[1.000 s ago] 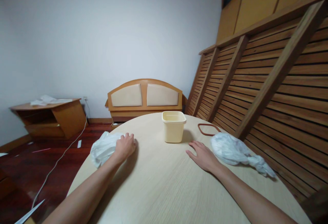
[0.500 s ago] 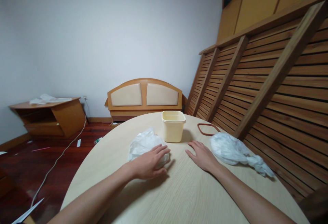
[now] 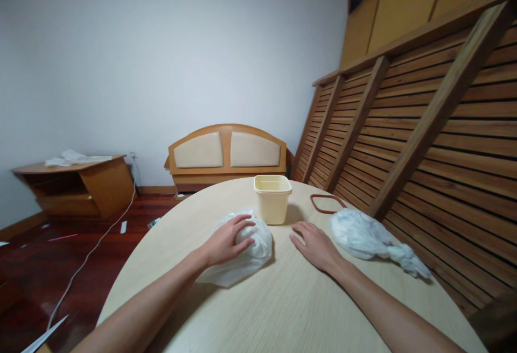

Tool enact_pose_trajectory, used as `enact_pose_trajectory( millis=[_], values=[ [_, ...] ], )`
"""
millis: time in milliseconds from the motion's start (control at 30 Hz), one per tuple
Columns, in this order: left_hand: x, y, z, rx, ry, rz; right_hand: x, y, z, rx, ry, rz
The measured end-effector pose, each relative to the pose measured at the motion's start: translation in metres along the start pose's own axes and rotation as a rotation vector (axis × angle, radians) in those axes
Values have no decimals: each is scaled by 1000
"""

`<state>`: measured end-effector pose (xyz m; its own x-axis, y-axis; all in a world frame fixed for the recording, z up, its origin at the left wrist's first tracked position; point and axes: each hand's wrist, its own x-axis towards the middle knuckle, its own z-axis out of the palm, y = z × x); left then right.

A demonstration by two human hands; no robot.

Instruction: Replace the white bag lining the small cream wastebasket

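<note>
My left hand [image 3: 232, 239] rests over a thin, crumpled white plastic bag [image 3: 262, 242] on the table, fingers spread and slightly curved. Part of the bag is hidden beneath the palm, and a loose flap spreads toward me. Flat on the tabletop lies my right hand [image 3: 314, 244], holding nothing, its fingers stretched forward. A cream-yellow plastic bin [image 3: 272, 207] stands upright just beyond both hands, its mouth facing up. Right of the bin is a brown rounded-square ring [image 3: 323, 211]. A bunched white plastic bag [image 3: 355, 234] with a twisted tail lies right of my right hand.
The round pale wooden table [image 3: 169, 245] carries all these items. Behind it stands a headboard [image 3: 226, 148] against the wall. Slatted wooden panels [image 3: 404, 143] lean close along the right side. At left are a low cabinet [image 3: 109, 181] and a white cable [image 3: 95, 242] on the floor.
My left hand has shifted slightly left and away from me across the bag. The bag has changed shape, its bulge now right of the hand and a flap nearer me. The right hand stays put.
</note>
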<state>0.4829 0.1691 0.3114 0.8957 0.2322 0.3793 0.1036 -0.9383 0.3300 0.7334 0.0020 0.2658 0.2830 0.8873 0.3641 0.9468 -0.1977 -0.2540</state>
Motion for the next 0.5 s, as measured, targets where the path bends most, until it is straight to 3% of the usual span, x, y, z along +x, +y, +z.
enact_pose_trajectory(
  millis=[100,200,333,500],
  values=[
    [2,4,-1,-3,82,-34,0,-16,-11,79,11,-71],
    [4,-4,-1,79,191,-244,-3,-35,-21,142,17,-154],
    [5,-25,4,70,149,-499,-11,-57,-27,175,-14,-316],
    [9,-27,14,-255,127,-441,-16,-67,-29,136,-145,-514]
  ],
)
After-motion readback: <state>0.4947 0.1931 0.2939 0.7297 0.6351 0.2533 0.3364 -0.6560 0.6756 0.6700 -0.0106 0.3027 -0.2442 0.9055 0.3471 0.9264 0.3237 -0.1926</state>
